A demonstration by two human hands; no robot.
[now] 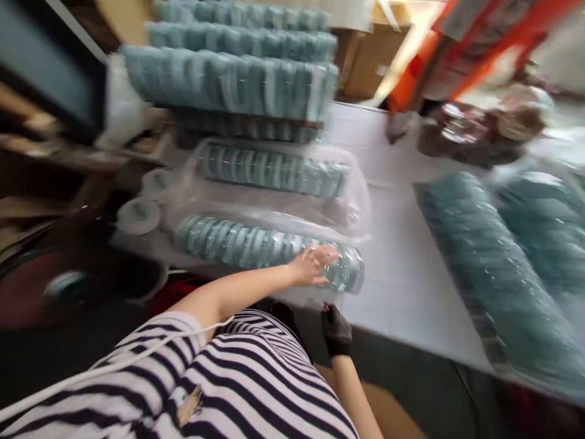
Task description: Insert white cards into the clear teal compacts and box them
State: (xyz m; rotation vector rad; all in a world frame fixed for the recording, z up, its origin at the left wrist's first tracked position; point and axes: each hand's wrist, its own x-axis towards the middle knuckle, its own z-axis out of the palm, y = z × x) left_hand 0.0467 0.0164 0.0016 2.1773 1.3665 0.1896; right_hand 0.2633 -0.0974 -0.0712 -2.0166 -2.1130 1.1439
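A long row of greenish, glass-like round pieces lies near the table's front edge, wrapped in clear plastic. My bare left hand rests on its right part, fingers spread. My right hand, in a dark glove with bare fingertips, is low beside the table edge, below the row's right end. Its fingers look curled together; whether something thin is pinched in them is too blurred to see. Behind the first row, a second wrapped row lies on clear plastic film.
More wrapped rows are stacked at the back. Large wrapped bundles lie on the right of the white table. Two white round items sit at the left. Shiny brownish wrapped things stand at the back right.
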